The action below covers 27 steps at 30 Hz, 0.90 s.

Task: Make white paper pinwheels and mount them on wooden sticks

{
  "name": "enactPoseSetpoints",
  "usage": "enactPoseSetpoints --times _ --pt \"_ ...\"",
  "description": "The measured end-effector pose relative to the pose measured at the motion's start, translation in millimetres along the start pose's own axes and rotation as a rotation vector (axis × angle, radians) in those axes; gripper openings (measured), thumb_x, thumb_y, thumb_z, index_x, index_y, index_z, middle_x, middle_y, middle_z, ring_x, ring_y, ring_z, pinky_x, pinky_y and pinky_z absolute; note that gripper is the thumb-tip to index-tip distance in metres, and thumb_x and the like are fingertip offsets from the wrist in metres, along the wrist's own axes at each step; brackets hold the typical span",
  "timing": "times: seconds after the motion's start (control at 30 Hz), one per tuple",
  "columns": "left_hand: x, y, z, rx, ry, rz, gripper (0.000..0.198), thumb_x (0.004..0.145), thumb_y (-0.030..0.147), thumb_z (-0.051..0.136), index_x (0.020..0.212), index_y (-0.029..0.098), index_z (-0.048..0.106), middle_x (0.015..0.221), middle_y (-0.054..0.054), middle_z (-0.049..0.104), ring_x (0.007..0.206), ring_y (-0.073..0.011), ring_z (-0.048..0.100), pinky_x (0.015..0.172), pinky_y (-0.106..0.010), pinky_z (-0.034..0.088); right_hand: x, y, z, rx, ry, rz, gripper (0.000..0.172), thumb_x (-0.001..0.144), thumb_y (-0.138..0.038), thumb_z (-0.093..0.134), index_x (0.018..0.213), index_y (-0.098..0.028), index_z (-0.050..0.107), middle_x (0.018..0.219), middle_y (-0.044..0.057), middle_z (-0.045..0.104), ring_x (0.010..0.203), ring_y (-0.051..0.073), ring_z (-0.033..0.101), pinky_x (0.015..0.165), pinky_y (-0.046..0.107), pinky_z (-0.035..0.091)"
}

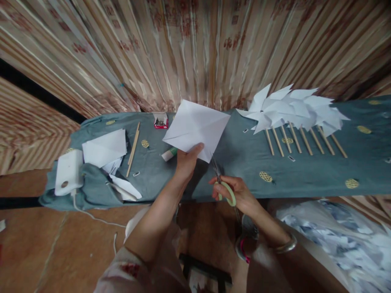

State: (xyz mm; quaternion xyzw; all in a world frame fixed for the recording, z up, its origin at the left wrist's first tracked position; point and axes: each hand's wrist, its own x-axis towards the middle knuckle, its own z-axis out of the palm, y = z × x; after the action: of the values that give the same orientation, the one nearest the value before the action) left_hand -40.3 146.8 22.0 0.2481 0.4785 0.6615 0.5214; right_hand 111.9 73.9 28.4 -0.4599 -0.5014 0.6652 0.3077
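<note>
A square white sheet of paper (pixel 198 124) with crease lines is held up over the cloth-covered table (pixel 247 175). My left hand (pixel 187 162) grips its lower part, thumb on top. In my right hand (pixel 236 191) are scissors with light green handles (pixel 229 194); their blades point up at the paper's lower corner. Partly behind the sheet lies a green and white tube (pixel 169 154). A small red box (pixel 161 121) of metal pins stands left of the sheet.
White paper pinwheels (pixel 293 109) on wooden sticks lie in a row at the right. Paper sheets (pixel 105 148), wooden sticks (pixel 133 148) and a white corded device (pixel 69 173) are at the left. A striped curtain (pixel 195 53) hangs behind.
</note>
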Motion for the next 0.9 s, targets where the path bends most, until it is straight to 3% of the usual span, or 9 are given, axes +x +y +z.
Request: enactPoseSetpoints --times 0.9 --pt "-8.2 -6.7 4.1 0.067 -0.074 0.026 0.031 0.06 0.026 0.08 0.088 0.014 0.07 0.093 -0.008 0.075 0.087 -0.0214 0.069 0.088 -0.037 0.051 1.5 -1.8 1.3 0.018 -0.001 0.009 0.046 0.069 -0.063 0.07 0.076 -0.018 0.065 0.059 -0.002 0.059 0.052 0.01 0.056 0.05 0.023 0.048"
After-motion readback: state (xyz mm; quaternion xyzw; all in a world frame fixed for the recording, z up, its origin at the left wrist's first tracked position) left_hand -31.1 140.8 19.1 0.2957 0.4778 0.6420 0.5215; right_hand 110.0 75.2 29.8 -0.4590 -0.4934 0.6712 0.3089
